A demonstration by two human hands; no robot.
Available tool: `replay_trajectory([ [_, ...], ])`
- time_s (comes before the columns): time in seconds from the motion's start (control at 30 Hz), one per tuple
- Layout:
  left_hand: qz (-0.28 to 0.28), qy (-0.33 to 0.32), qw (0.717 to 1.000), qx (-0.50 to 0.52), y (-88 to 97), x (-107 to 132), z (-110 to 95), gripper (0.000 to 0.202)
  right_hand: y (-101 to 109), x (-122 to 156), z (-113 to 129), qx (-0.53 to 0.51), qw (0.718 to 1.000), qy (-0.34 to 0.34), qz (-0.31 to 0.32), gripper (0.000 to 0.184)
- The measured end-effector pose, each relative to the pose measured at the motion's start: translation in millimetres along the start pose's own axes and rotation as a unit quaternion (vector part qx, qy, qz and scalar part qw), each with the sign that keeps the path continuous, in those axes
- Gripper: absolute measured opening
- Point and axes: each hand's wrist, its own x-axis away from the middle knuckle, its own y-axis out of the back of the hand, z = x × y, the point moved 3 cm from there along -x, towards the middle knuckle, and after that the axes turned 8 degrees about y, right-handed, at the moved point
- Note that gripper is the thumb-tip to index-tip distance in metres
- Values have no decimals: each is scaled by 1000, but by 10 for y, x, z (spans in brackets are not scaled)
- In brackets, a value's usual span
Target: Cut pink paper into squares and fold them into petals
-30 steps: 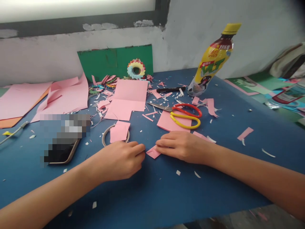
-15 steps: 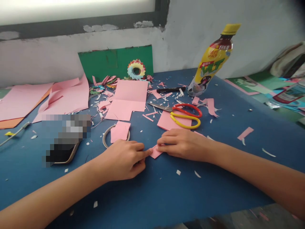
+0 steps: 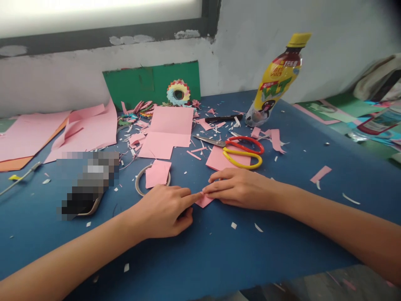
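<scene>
A small folded piece of pink paper (image 3: 204,202) lies on the blue table between my hands, with its near corner pointing toward me. My left hand (image 3: 169,211) presses the paper with its index finger stretched out and the other fingers curled under. From the other side, my right hand (image 3: 242,189) pins the paper down with its fingertips held close together. The fingers cover the paper's far part. Just beyond my right hand, scissors (image 3: 242,152) with one red and one yellow handle rest on a pink sheet (image 3: 214,160). A pink square (image 3: 158,174) sits on a roll of tape (image 3: 138,182) beyond my left hand.
A tilted-looking drink bottle (image 3: 277,81) stands at the back right near a black pen (image 3: 224,118). Pink sheets (image 3: 90,129) and a blurred phone (image 3: 90,186) lie left. A colourful paper ring (image 3: 178,92) leans on a green board (image 3: 134,85). Paper scraps are scattered around.
My left index finger has slid slightly right across the paper, up to my right fingertips. My right hand has shifted a little left. The other things stay put.
</scene>
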Motion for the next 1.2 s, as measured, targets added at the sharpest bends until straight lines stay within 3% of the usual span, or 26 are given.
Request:
replay_trajectory([
  [0.63,-9,-28,994,-102,-26,-4,-48,27,6,-17,28,11,1000,15,9,28],
  [0.8,-6,-48,993,-106,22,-16,-54,26,57,-17,14,-17,998,-22,52,25],
  [1.2,-23,-88,992,-83,83,88,5,28,185,36,-72,-57,994,-87,42,23],
])
